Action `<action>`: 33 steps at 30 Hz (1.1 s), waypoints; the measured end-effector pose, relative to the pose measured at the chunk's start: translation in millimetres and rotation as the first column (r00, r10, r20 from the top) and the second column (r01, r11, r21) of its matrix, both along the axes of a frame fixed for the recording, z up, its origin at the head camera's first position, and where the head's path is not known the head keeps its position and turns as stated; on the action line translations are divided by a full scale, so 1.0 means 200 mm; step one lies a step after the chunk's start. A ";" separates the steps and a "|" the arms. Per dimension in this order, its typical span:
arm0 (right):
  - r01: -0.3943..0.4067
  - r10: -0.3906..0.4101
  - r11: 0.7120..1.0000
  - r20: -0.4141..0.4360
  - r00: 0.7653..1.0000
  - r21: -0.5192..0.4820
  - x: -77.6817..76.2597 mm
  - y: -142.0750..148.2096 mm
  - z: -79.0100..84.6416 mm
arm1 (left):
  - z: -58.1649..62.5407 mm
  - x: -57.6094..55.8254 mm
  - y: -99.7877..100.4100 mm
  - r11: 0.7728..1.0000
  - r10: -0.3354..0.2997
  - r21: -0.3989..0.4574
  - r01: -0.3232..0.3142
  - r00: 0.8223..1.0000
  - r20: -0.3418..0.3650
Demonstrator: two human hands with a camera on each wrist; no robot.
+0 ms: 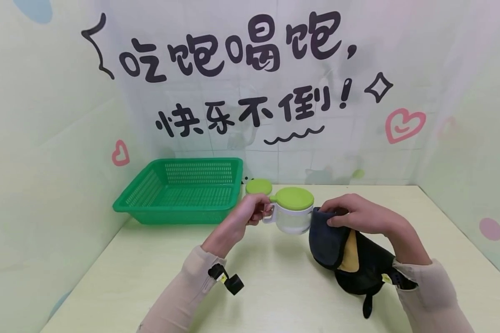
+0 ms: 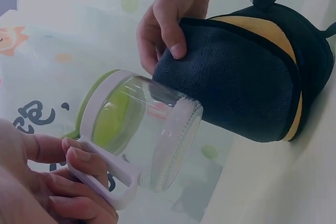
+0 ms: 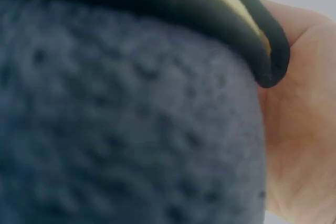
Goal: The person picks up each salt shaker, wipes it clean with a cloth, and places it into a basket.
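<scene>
My left hand (image 1: 256, 210) grips the white handle of a clear seasoning jar (image 2: 144, 124) with a green lid (image 1: 295, 199), held up and tilted in the left wrist view. My right hand (image 1: 360, 213) pinches the upper edge of a dark blue plush cloth (image 1: 327, 238) with black edging and a tan lining. The cloth bulges like a pouch below the hand, and a black loop (image 1: 368, 305) hangs at its lower end. It overlaps the base of the jar in the left wrist view. Blue plush (image 3: 131, 119) fills most of the right wrist view.
A green plastic basket (image 1: 179, 215) with perforated walls stands at the back left of the pale table (image 1: 275, 296). Behind my left hand is a second jar with a green lid (image 1: 259, 186). A printed curtain (image 1: 241, 92) hangs behind the table.
</scene>
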State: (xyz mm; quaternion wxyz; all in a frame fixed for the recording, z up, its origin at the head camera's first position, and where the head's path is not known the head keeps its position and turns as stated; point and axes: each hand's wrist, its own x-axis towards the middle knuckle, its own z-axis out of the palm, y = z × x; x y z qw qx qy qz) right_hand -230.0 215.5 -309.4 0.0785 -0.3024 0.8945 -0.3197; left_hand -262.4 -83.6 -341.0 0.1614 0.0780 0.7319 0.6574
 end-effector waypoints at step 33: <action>-0.052 0.052 0.999 0.044 0.998 -0.012 -0.01 -0.04 0.01 | 0.02 -0.01 0.01 1.000 -0.009 -0.006 0.009 1.000 0.015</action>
